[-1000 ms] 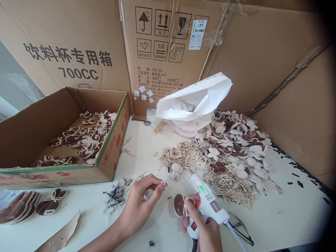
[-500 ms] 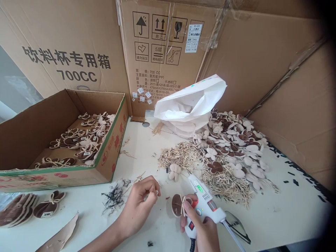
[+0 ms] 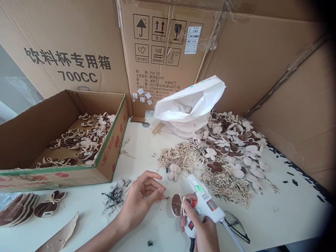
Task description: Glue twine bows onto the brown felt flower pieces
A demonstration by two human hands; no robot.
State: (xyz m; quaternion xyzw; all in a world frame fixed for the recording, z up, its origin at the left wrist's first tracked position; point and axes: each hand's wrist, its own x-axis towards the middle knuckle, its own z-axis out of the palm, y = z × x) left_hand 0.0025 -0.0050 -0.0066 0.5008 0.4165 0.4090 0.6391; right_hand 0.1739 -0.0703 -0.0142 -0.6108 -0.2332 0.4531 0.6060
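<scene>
My right hand (image 3: 201, 231) is closed around a white glue gun (image 3: 203, 196), whose nozzle points up and left. Between its thumb and fingers it also pinches a brown felt bow piece (image 3: 177, 205) tied with pale cord. To the left of that piece is my left hand (image 3: 141, 196), fingers loosely curved and apart, with nothing visible in it. A pale clover-shaped felt piece (image 3: 174, 172) lies on the table just beyond both hands. Beside my left wrist is a tangle of black threads (image 3: 115, 194).
A cardboard box (image 3: 105, 164) at left holds several tied felt pieces. A finished piece (image 3: 49, 206) with a label lies before it. Cut cord bits (image 3: 223, 185), a felt heap (image 3: 236, 136) and a white bag (image 3: 181, 120) fill the back right. Glasses (image 3: 237, 227) lie at right.
My left hand has moved slightly right and its fingers have opened out from a closed pinch. The right hand, glue gun and brown felt piece stay nearly still.
</scene>
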